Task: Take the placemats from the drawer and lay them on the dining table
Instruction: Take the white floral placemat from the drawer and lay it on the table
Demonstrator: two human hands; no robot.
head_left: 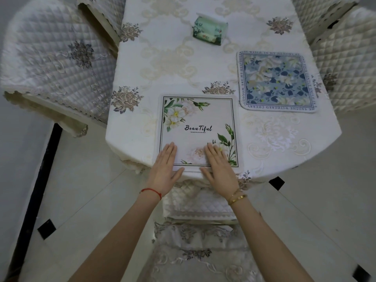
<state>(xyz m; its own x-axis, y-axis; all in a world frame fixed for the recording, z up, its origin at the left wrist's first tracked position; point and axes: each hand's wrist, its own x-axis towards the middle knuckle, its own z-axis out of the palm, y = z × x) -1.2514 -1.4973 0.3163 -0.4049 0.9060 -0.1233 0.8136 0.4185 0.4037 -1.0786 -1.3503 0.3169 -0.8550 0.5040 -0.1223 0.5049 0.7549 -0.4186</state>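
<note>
Pressing flat with both hands, the person smooths the square white placemat printed with pale flowers and the word "Beautiful" (198, 129) at the near edge of the cloth-covered counter (175, 78). The left hand (164, 165) and right hand (219, 165) lie with fingers straight, gripping nothing. A square blue floral placemat (277, 81) already sits by the right edge (so two look laid). The drawer isn't visible, so I can't tell whether any remain.
</note>
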